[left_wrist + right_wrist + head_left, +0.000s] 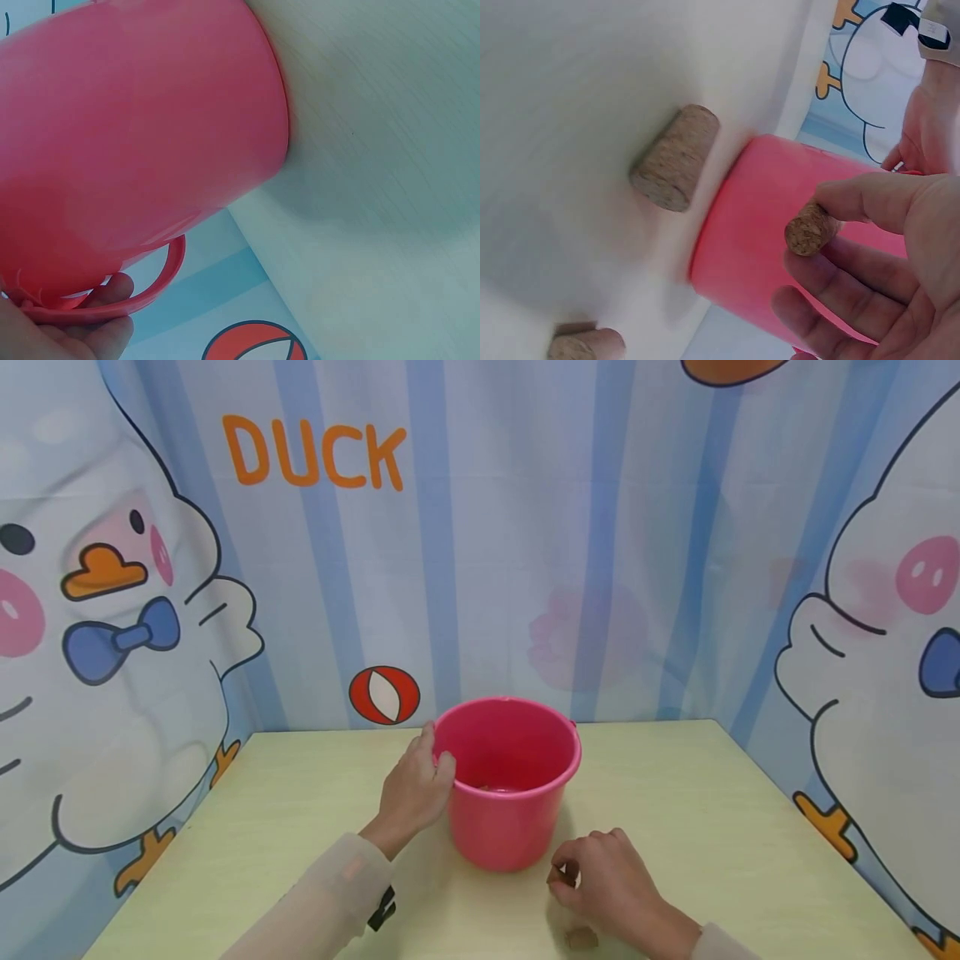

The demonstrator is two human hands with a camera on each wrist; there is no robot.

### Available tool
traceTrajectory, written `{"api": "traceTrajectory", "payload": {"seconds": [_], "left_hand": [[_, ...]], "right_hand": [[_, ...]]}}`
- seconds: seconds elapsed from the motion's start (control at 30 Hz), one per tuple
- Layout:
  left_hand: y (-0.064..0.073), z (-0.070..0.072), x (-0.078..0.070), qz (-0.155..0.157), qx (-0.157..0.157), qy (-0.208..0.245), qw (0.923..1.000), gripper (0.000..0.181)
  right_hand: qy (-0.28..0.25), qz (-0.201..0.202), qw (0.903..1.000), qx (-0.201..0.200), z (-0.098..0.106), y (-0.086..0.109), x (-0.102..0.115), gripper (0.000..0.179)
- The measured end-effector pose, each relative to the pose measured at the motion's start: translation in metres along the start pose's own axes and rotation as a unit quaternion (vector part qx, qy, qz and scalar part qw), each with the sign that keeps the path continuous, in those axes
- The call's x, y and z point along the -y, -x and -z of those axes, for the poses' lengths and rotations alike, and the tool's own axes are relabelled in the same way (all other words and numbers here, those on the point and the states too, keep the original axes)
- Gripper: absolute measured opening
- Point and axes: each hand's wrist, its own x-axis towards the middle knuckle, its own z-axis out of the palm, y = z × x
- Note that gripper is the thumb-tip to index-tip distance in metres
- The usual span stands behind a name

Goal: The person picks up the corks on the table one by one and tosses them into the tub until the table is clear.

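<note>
A pink plastic bucket (pixel 507 831) stands upright on the table, its mouth facing up. My left hand (pixel 418 781) holds it at the left side of the rim, with fingers around the bucket's handle (pixel 169 274) in the left wrist view. Just right of the bucket, my right hand (pixel 603 877) pinches a small cork stopper (pixel 810 229) between thumb and fingers. Below that hand lies a second cork (pixel 581 937) on the table. The right wrist view shows a tapered cork (pixel 676 157) and another cork (pixel 589 345) lying on the tabletop.
The pale yellow table (pixel 322 810) ends at a curtain (pixel 495 543) printed with ducks and blue stripes, close behind the bucket. Inside the bucket, a small tan bit shows at the bottom. A black band (pixel 382 910) is at the left wrist.
</note>
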Motion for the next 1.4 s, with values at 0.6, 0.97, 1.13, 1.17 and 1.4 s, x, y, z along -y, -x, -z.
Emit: {"api": "traceTrajectory", "payload": {"seconds": [0.6, 0.97, 1.13, 1.17, 1.4], "left_hand": [[0.0, -0.001, 0.0, 0.0, -0.001, -0.002, 1.0, 0.076], [0.0, -0.001, 0.0, 0.003, 0.002, -0.006, 1.0, 0.075], [0.0, -0.001, -0.001, 0.002, 0.0, -0.007, 1.0, 0.075], [0.0, -0.001, -0.001, 0.001, 0.0, -0.009, 1.0, 0.075], [0.0, -0.001, -0.002, 0.009, 0.001, -0.006, 0.9999, 0.075]], "right_hand": [[-0.007, -0.007, 0.9982, -0.058, 0.022, -0.007, 0.008, 0.024], [-0.024, -0.027, 0.9973, -0.064, 0.037, -0.012, 0.017, 0.019], [-0.029, -0.043, 0.9966, -0.065, 0.042, -0.013, 0.021, 0.016], [-0.029, -0.044, 0.9964, -0.066, 0.043, -0.014, 0.021, 0.016], [-0.029, -0.015, 0.9953, -0.092, 0.049, -0.015, 0.022, 0.018]]}}
